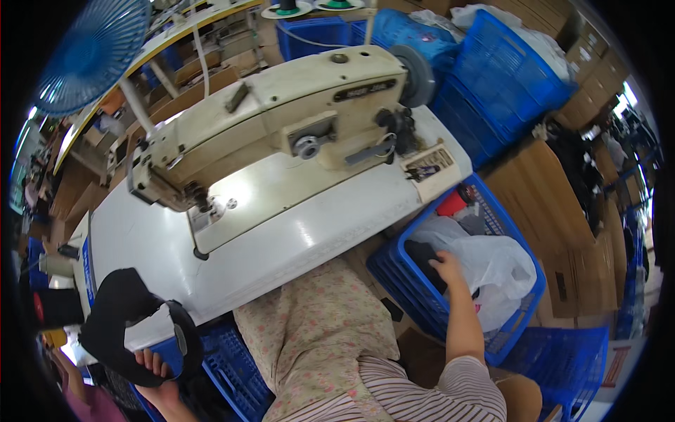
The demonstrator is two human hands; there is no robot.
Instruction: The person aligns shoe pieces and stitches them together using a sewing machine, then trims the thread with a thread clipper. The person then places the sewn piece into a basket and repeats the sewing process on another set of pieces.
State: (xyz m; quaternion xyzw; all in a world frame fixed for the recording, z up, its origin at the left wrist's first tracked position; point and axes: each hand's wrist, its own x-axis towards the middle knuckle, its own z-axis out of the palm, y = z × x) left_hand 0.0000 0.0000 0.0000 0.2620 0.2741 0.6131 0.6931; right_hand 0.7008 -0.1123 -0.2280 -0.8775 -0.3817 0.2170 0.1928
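At the lower left my left hand (pixel 152 366) grips a black cap (pixel 116 309), its fingers wrapped over the rim and the cap's opening showing. Over on the right, my right hand (pixel 445 267) reaches into a blue basket (pixel 522 235). Its fingers are closed on the edge of a dark cloth piece (pixel 424 259), whose exact kind I cannot make out. A clear plastic bag (pixel 492 264) lies beside that hand in the basket. Between my hands stands a cream sewing machine (pixel 260 112) on a white table (pixel 274 260); neither hand touches it.
A red spool (pixel 453 202) sits at the basket's far end. Blue crates (pixel 506 77) and cardboard boxes (pixel 548 211) crowd the right side. Another blue basket (pixel 235 362) is below the table's front edge. A blue fan (pixel 91 53) stands far left, and a person's sleeve (pixel 95 397) shows lower left.
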